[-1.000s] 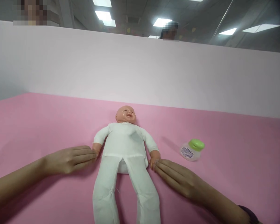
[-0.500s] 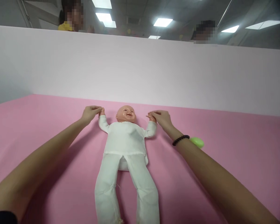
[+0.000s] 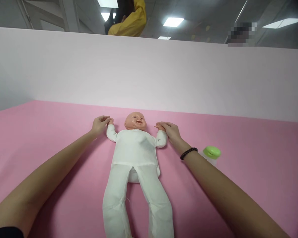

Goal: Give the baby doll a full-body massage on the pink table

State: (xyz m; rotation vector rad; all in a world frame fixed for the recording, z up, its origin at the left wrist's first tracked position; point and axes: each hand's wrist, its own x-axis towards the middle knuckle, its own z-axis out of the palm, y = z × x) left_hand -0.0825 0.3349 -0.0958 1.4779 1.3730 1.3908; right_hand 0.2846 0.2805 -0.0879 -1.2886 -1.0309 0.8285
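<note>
A baby doll (image 3: 136,148) with a white cloth body and a hard plastic head lies on its back, head toward the far wall. Its arms are bent upward beside the head. My left hand (image 3: 100,125) pinches the small doll hand on the left of the picture. On the other side my right hand (image 3: 170,130), with a black beaded band at the wrist, has its fingers closed round the other doll hand. The doll's feet run out of the bottom of the picture.
A bottle with a green cap (image 3: 212,152) stands right of the doll, partly hidden behind my right forearm. The pink surface (image 3: 250,158) ends at a white upright panel (image 3: 149,72). Beyond it are a person in a yellow sleeve (image 3: 135,19) and part of another head.
Both doll hands have come down slightly with my hands, and the doll's arms look more bent. More of the bottle shows. Behind the panel, the person in yellow has shifted right.
</note>
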